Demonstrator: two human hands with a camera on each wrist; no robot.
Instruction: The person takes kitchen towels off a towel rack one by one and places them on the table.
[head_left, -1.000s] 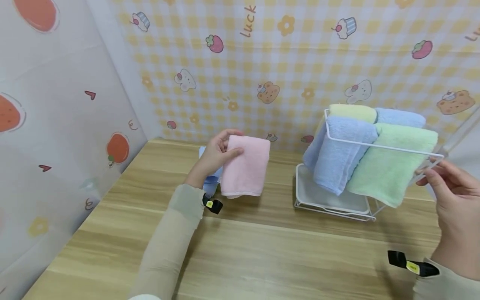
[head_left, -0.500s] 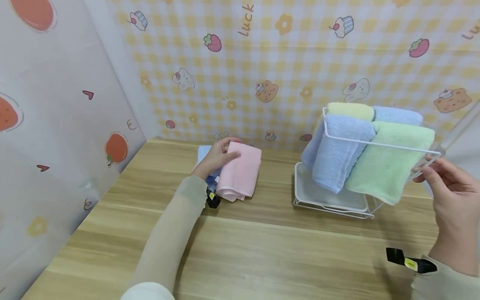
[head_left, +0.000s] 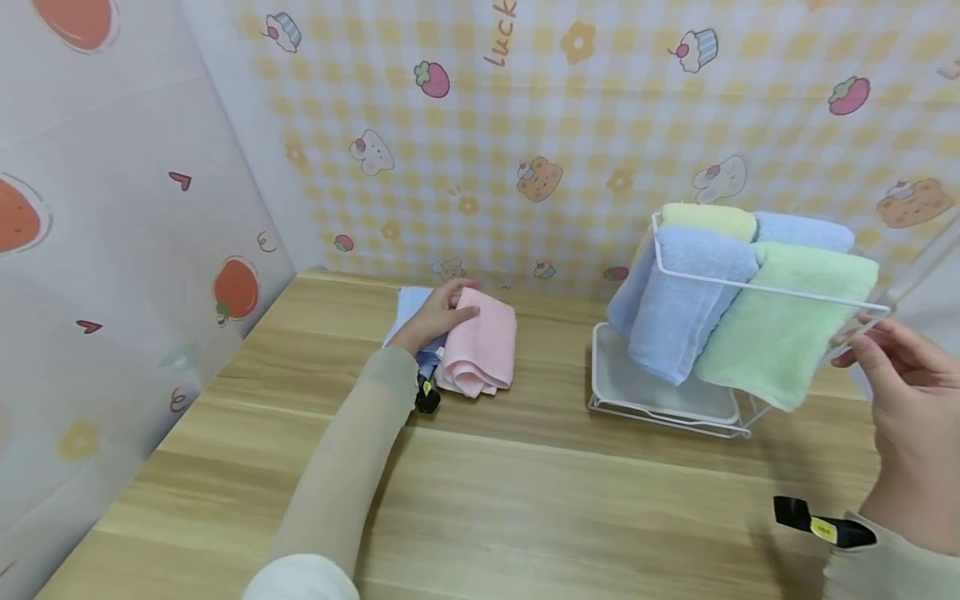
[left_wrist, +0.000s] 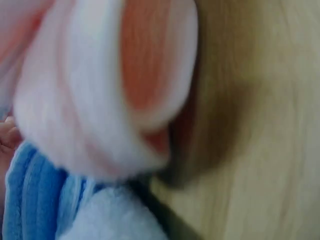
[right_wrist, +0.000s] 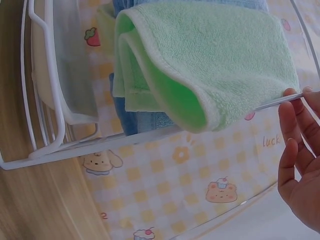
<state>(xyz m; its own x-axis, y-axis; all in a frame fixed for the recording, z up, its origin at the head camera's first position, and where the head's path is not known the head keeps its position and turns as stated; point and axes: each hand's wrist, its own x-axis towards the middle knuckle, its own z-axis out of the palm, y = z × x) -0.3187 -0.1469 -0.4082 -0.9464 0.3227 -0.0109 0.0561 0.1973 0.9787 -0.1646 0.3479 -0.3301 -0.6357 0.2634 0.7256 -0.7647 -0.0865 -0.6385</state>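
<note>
My left hand [head_left: 435, 318] holds a folded pink towel [head_left: 483, 342] between thumb and fingers, low over the table at the left. Under and beside that hand lies a folded blue towel [head_left: 411, 305]. In the left wrist view, the pink towel [left_wrist: 90, 95] shows its rolled folds close up, with blue cloth [left_wrist: 37, 195] below. On the right, my right hand [head_left: 911, 375] pinches the side wire of a white rack [head_left: 780, 293]. Folded towels hang in the rack: a green towel [head_left: 795, 325], a yellow towel [head_left: 708, 222] and blue towels [head_left: 682, 292].
A white tray [head_left: 652, 392] forms the bottom of the rack. All stands on a wooden table [head_left: 570, 508], with a yellow checked cloth [head_left: 480, 133] behind it and a pale printed wall [head_left: 135, 208] on the left.
My left hand has lowered the pink towel slightly leftward, toward the table beside the blue towel, and its lower edge has curled. The right hand still grips the rack wire.
</note>
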